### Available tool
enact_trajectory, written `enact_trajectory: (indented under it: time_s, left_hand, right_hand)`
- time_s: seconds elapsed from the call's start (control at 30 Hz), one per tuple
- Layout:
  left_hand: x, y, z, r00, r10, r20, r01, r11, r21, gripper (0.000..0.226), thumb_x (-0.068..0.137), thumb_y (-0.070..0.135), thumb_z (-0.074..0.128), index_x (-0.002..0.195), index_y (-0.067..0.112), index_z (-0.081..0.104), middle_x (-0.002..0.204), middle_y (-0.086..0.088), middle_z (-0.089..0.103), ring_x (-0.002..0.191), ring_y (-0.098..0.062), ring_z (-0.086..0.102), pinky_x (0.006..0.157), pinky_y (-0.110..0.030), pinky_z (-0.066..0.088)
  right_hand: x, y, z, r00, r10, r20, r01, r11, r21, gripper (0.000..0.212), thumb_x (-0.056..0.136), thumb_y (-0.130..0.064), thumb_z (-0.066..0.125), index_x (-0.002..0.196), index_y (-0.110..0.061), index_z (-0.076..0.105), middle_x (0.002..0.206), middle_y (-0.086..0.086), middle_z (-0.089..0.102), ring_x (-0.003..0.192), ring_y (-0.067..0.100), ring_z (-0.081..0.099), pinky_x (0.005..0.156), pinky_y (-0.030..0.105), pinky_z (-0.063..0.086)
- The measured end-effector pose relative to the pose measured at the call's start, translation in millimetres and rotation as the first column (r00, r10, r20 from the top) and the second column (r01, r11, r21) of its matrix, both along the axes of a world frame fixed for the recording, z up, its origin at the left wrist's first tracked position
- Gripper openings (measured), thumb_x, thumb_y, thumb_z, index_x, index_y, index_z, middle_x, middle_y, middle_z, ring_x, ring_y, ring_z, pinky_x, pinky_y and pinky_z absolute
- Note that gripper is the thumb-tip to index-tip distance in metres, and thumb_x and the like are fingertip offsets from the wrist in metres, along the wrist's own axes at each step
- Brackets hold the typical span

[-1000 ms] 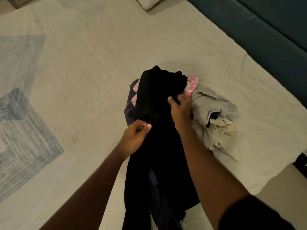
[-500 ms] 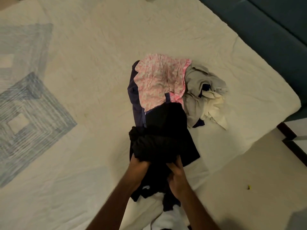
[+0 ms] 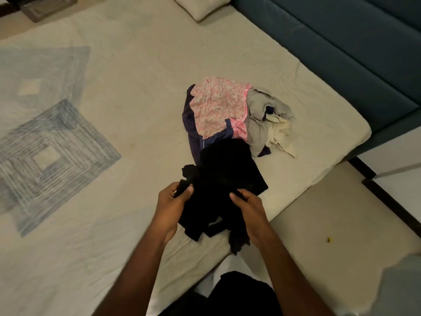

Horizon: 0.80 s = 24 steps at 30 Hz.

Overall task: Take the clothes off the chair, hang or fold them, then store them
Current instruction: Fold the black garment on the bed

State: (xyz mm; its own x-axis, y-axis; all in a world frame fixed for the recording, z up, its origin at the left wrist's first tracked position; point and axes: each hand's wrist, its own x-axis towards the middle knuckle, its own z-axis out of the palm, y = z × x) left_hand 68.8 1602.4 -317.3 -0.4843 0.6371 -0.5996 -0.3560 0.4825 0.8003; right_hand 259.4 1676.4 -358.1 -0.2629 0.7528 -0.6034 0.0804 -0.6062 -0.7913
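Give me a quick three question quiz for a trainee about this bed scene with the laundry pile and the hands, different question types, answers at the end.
1. True or false: both hands hold the black garment.
2. Multiple choice: the pink floral garment lies A) on the floor, B) on top of the pile on the bed, C) in the right hand.
3. Fill in: the grey garment lies to the ______ of the pink one, as the camera sees it.

Key:
1. True; the left hand and the right hand each have a grip on its near edge.
2. B.
3. Right.
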Motion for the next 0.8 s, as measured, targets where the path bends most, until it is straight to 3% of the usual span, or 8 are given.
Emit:
enact_trajectory:
  time_s: [0.17, 0.23, 0.33, 0.43, 0.53, 0.63, 0.73, 0.8]
  left_hand:
    - [-5.5, -35.6, 22.7, 0.984, 0.028, 0.174, -0.056, 0.985, 0.162, 0.017, 0.104, 0.005, 0.050, 0.113, 0.009, 0.064, 0.091, -0.004, 0.071, 0.086, -0.018, 0.068, 0.067, -0.026, 0.056]
    - [-5.3, -45.7, 39.4, 0.969, 0.034, 0.244, -0.094, 0.966, 0.240, 0.019, 0.104, 0.008, 0.049, 0.118, 0.013, 0.062, 0.087, 0.004, 0.073, 0.080, -0.010, 0.069, 0.065, -0.024, 0.056]
    - [-7.7, -60.4, 61.3, 0.965, -0.068, 0.252, -0.021, 0.942, 0.336, 0.028, 0.092, 0.018, 0.066, 0.119, 0.015, 0.061, 0.097, -0.001, 0.073, 0.092, -0.014, 0.071, 0.076, -0.028, 0.059]
    - [-13.3, -75.8, 80.5, 0.955, -0.294, -0.045, 0.292, 0.899, 0.326, 0.053, 0.073, 0.018, 0.087, 0.120, 0.019, 0.062, 0.112, -0.008, 0.070, 0.104, -0.023, 0.071, 0.085, -0.036, 0.060]
    - [-16.6, -92.7, 89.6, 0.754, -0.441, -0.487, 0.554, 0.825, 0.111, 0.068, 0.064, 0.018, 0.092, 0.123, 0.026, 0.058, 0.113, 0.006, 0.065, 0.103, -0.010, 0.064, 0.085, -0.023, 0.056]
    - [-35.5, -114.0, 82.9, 0.563, -0.365, -0.741, 0.459, 0.884, -0.086, 0.065, 0.065, 0.006, 0.085, 0.122, 0.021, 0.058, 0.108, 0.001, 0.056, 0.096, -0.017, 0.057, 0.073, -0.020, 0.046]
    - [-73.4, -144.9, 60.9, 0.585, -0.331, -0.741, 0.260, 0.941, -0.214, 0.064, 0.071, -0.007, 0.077, 0.126, 0.017, 0.052, 0.112, -0.006, 0.041, 0.089, -0.021, 0.054, 0.066, -0.023, 0.044]
    - [-95.0, -165.8, 43.7, 0.610, -0.365, -0.704, 0.195, 0.930, -0.313, 0.066, 0.074, -0.014, 0.071, 0.129, 0.014, 0.049, 0.116, -0.006, 0.035, 0.085, -0.024, 0.055, 0.067, -0.033, 0.049]
  right_hand:
    - [0.9, -30.0, 11.5, 0.994, 0.010, 0.108, -0.023, 0.992, 0.126, 0.012, 0.083, -0.012, 0.074, 0.094, -0.014, 0.072, 0.098, 0.010, 0.073, 0.100, 0.030, 0.068, 0.084, 0.036, 0.057]
    - [-4.9, -43.5, 24.3, 0.993, 0.013, 0.118, -0.029, 0.991, 0.130, 0.037, 0.079, -0.030, 0.073, 0.111, -0.016, 0.062, 0.113, 0.006, 0.067, 0.105, 0.022, 0.064, 0.077, 0.026, 0.050]
    - [-26.0, -67.3, 43.2, 0.997, 0.036, 0.074, -0.034, 0.999, -0.019, 0.068, 0.079, -0.066, 0.067, 0.133, -0.031, 0.045, 0.128, 0.000, 0.062, 0.109, 0.022, 0.065, 0.079, 0.036, 0.053]
    - [-54.3, -93.0, 49.1, 0.984, 0.098, -0.148, -0.138, 0.948, -0.288, 0.072, 0.076, -0.066, 0.072, 0.137, -0.037, 0.046, 0.128, 0.007, 0.067, 0.111, 0.032, 0.067, 0.088, 0.055, 0.058]
    - [-84.7, -112.2, 45.2, 0.928, 0.053, -0.369, -0.214, 0.887, -0.410, 0.044, 0.079, -0.040, 0.067, 0.118, -0.022, 0.073, 0.128, 0.012, 0.069, 0.117, 0.033, 0.064, 0.103, 0.058, 0.048]
    - [-110.0, -116.9, 47.4, 0.893, -0.228, -0.387, 0.008, 0.870, -0.494, 0.034, 0.074, -0.025, 0.065, 0.103, -0.008, 0.073, 0.114, 0.017, 0.065, 0.089, 0.027, 0.063, 0.082, 0.040, 0.050]
    - [-112.2, -114.1, 46.2, 0.810, -0.407, -0.422, 0.183, 0.859, -0.478, 0.021, 0.085, -0.015, 0.061, 0.100, -0.005, 0.072, 0.095, 0.016, 0.072, 0.088, 0.030, 0.067, 0.088, 0.042, 0.051]
    - [-102.4, -106.2, 44.9, 0.763, -0.457, -0.457, 0.271, 0.868, -0.416, 0.033, 0.082, -0.012, 0.069, 0.114, -0.004, 0.070, 0.109, 0.018, 0.074, 0.102, 0.035, 0.069, 0.098, 0.048, 0.053]
